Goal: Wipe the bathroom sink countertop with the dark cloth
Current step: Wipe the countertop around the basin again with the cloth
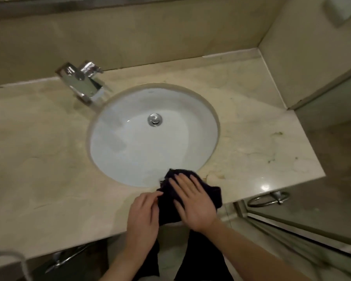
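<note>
Head view: your right hand [193, 201] lies flat, fingers spread, on the crumpled dark cloth [209, 191] at the round white sink's [130, 142] six o'clock rim, on the glossy veined marble table [39, 159]. Your left hand [143, 214] apparently pinches the cloth's edge, fingers curled.

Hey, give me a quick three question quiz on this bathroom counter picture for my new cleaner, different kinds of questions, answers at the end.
1. True or false: the dark cloth lies inside the sink basin.
2. Which hand lies flat on top of the cloth? A) left B) right
3. Fill in: the faucet stands at the basin's far ____ side.

Key
1. False: it is on the countertop at the near rim.
2. B: the right hand; the left hand touches the cloth's edge.
3. Left.
</note>
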{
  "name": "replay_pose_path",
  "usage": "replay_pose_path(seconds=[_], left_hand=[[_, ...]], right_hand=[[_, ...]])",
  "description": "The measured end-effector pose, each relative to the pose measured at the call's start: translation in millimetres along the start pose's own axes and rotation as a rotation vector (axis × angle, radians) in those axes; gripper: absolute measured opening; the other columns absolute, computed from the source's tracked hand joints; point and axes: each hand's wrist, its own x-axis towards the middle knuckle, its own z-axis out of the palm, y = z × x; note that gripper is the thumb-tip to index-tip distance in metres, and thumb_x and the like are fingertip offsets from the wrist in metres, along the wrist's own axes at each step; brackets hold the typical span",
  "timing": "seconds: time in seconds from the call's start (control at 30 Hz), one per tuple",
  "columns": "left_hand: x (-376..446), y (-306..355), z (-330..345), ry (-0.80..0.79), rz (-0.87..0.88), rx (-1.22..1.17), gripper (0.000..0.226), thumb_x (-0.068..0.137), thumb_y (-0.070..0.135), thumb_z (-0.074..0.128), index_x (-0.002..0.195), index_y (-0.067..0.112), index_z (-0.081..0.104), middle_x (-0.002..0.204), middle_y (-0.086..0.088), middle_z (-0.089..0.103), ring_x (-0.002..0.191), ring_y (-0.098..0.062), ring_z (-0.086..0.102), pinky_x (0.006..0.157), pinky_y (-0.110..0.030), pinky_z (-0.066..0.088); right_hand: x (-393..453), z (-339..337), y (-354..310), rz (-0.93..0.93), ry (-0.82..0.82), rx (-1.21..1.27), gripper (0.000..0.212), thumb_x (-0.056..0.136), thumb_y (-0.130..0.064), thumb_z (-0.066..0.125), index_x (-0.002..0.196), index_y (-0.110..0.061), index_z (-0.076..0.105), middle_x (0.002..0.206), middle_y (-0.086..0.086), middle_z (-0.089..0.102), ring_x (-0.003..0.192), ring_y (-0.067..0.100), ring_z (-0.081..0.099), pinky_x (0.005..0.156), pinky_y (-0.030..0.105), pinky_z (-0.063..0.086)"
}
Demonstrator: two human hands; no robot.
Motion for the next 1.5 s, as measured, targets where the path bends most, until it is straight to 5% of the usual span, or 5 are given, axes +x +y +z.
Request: replay_pose_path(seconds=[0.43,0.6,0.83,1.2,1.5], left_hand=[[49.2,131.5,122.9,0.055,-0.041,-0.021,0.039,0.094,0.016,0.041,0.126,0.022,0.062,0.125,0.015,0.053,0.12,-0.006,0.045,0.105,-0.022,0.034],[59.7,138.3,126.1,0.109,-0.192,-0.046,0.039,0.098,0.013,0.041,0.133,0.022,0.056,0.129,0.014,0.053,0.124,-0.005,0.043,0.108,-0.028,0.035],[91.7,149.1,137.3,0.257,-0.336,-0.201,0.036,0.102,0.012,0.043,0.136,0.021,0.052,0.126,0.009,0.054,0.123,-0.009,0.045,0.109,-0.038,0.038],[98.7,160.8,147.5,0.203,-0.334,-0.181,0.046,0.096,0.007,0.046,0.138,0.028,0.049,0.131,0.016,0.049,0.128,-0.003,0.041,0.107,-0.027,0.034],[99.7,176.3,150.4,0.22,-0.355,-0.221,0.039,0.099,0.009,0.044,0.132,0.028,0.053,0.127,0.018,0.052,0.126,0.001,0.043,0.106,-0.024,0.036]], right_hand=[[-40.7,-100.1,298.1,0.469,0.128,-0.013,0.059,0.104,-0.042,0.025,0.154,-0.014,0.037,0.164,0.007,0.028,0.15,0.029,0.025,0.124,0.047,0.016],[-35.3,-84.5,247.6,0.937,0.247,0.005,0.064,0.098,-0.048,0.03,0.149,-0.013,0.047,0.163,0.015,0.028,0.149,0.036,0.024,0.12,0.059,0.017],[6.8,-60.9,151.5,0.32,0.058,0.039,0.071,0.094,-0.071,0.038,0.157,-0.04,0.026,0.168,0.008,0.014,0.154,0.032,0.012,0.121,0.063,0.006],[155.3,-95.8,251.8,0.457,0.146,-0.023,0.063,0.103,-0.046,0.022,0.16,-0.018,0.02,0.167,0.003,0.019,0.153,0.023,0.016,0.125,0.049,0.005],[-73.7,-71.1,212.4,0.236,0.024,-0.048,0.064,0.102,-0.042,0.034,0.16,-0.017,0.021,0.169,0.0,0.012,0.154,0.02,0.017,0.123,0.047,0.015]])
